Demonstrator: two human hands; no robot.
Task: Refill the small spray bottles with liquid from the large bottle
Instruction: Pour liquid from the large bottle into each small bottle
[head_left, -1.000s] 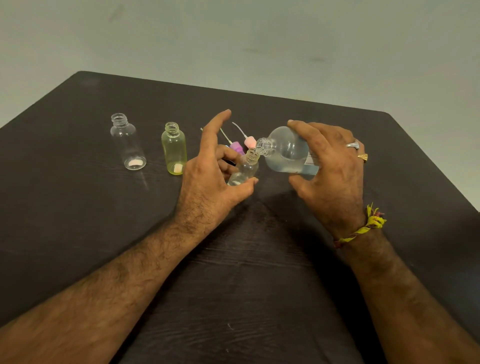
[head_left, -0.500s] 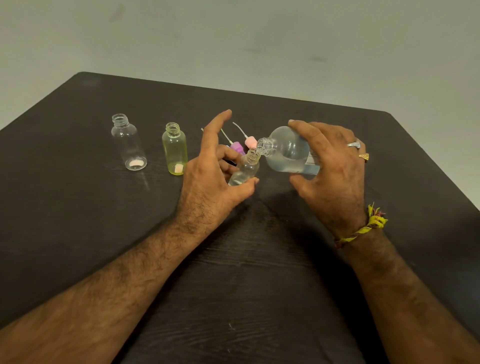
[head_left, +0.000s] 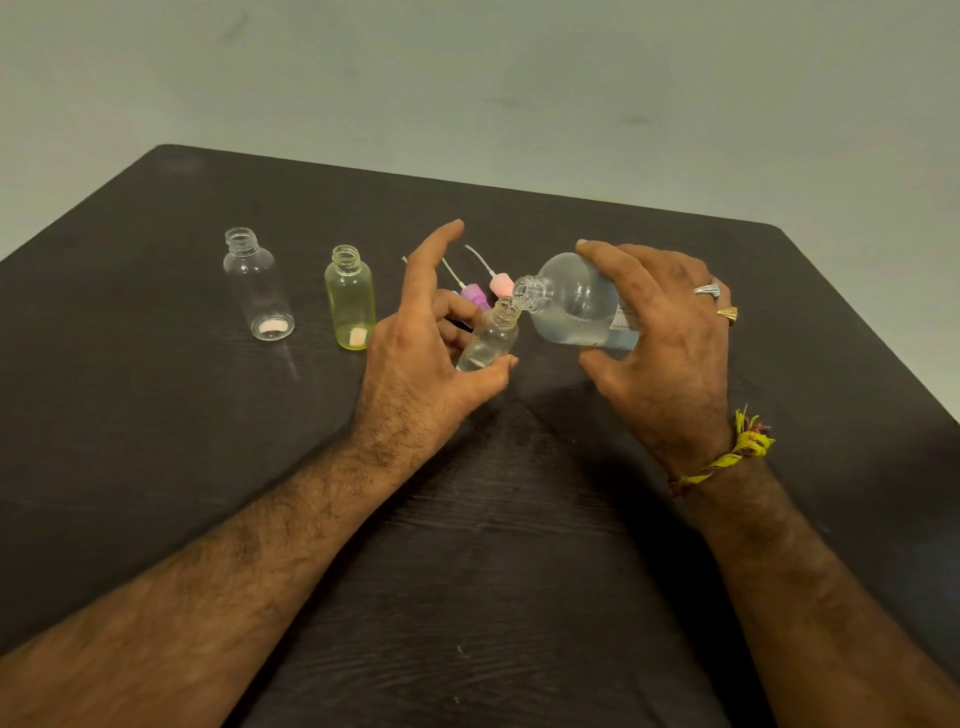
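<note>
One of three small bottles is being filled.
The right hand (head_left: 670, 332) grips the tilted large bottle (head_left: 576, 301), mouth to the small bottle (head_left: 491, 338) pinched in the left hand (head_left: 421, 358); the clear bottle (head_left: 258, 286) and yellow bottle (head_left: 349, 299) stand empty, far left on the table (head_left: 156, 441).

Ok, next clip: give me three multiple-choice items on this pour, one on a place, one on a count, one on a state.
1. Where does the yellow bottle stand?
A. right of the large bottle
B. between the clear bottle and the left hand
C. in the right hand

2. How many small bottles are in view?
A. two
B. three
C. five

3. How is the large bottle held?
A. tipped, mouth at the small bottle's neck
B. upright on the table
C. capped, lying flat

Key: 1 B, it stands between the clear bottle and the left hand. 2 B, two stand and one is held. 3 A, the right hand tilts it.
</note>
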